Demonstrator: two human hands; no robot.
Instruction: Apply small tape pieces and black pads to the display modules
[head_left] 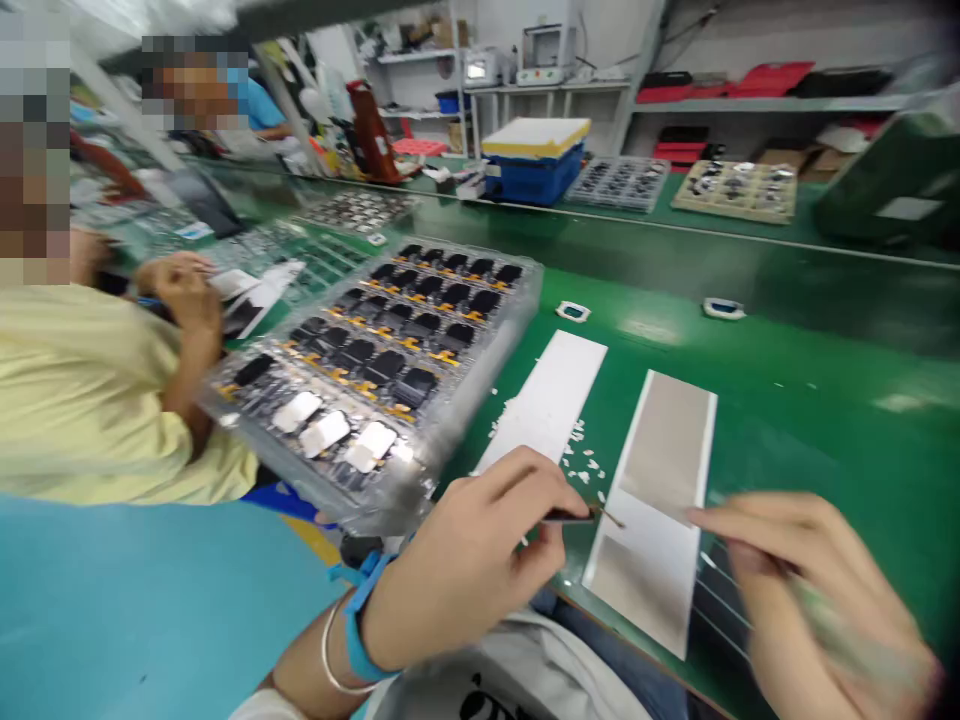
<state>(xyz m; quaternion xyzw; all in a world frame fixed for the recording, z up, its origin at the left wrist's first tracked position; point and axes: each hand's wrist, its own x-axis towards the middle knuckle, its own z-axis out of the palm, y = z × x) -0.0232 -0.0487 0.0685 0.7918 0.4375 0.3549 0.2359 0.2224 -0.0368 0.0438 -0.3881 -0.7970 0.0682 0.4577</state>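
My left hand, with a blue band and a bangle at its wrist, pinches a small dark screen module seen edge-on. From the module's end a thin brownish flex cable sticks out over a sticker strip. That strip lies on the green bench, grey at both ends with a white band across it. At the strip's right edge is my right hand, slightly blurred, its thumb and forefinger closed together. What they hold, if anything, I cannot make out.
A clear tray carries rows of dark modules and several white-covered ones. White scraps lie around a plain white strip. Two small framed parts sit farther back. To my left works a person in a yellow shirt. Behind stands a blue bin.
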